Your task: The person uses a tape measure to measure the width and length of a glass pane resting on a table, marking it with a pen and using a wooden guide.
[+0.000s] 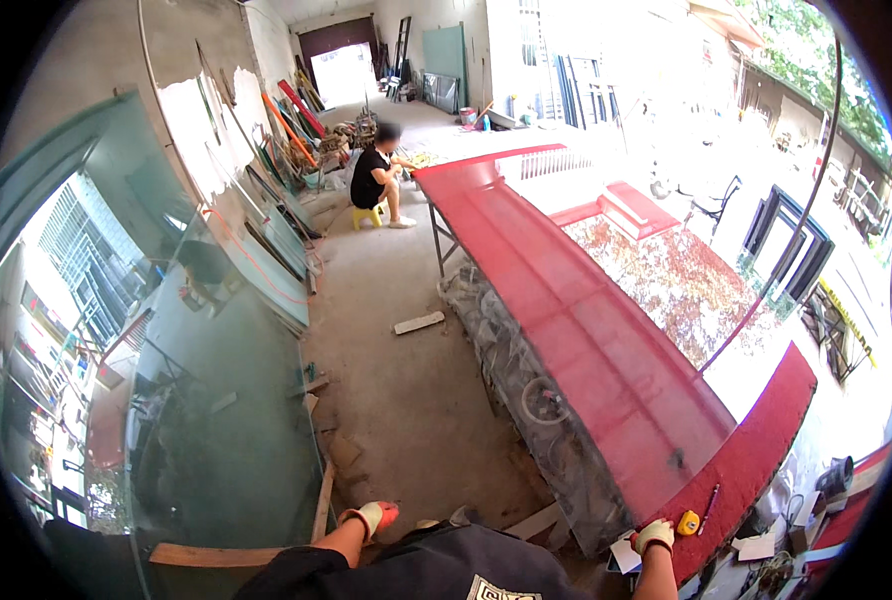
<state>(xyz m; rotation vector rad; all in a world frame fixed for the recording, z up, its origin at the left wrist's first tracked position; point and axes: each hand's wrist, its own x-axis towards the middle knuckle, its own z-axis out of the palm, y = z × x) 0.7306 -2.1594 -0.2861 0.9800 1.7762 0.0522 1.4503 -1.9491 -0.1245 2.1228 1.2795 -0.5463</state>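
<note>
My left hand [374,517], in a white work glove with an orange-red coating, hangs in the air at the lower middle, by the end of a wooden strip. Its fingers are loosely bent and apart, with nothing seen in them. My right hand [654,537], gloved alike, is at the near edge of the long red table [606,350]. Its fingers are curled, and what they hold, if anything, is hidden. A white sheet of paper [624,555] lies against it on the left. Just right of it are a yellow tape measure [687,523] and a thin dark pen [709,509].
Large glass sheets [216,400] lean along the left wall. A curved wooden strip [216,555] lies by their foot. Under the table are plastic-wrapped goods [536,400]. A white block [419,323] lies on the floor. Farther off, a person [374,180] sits on a yellow stool [366,216].
</note>
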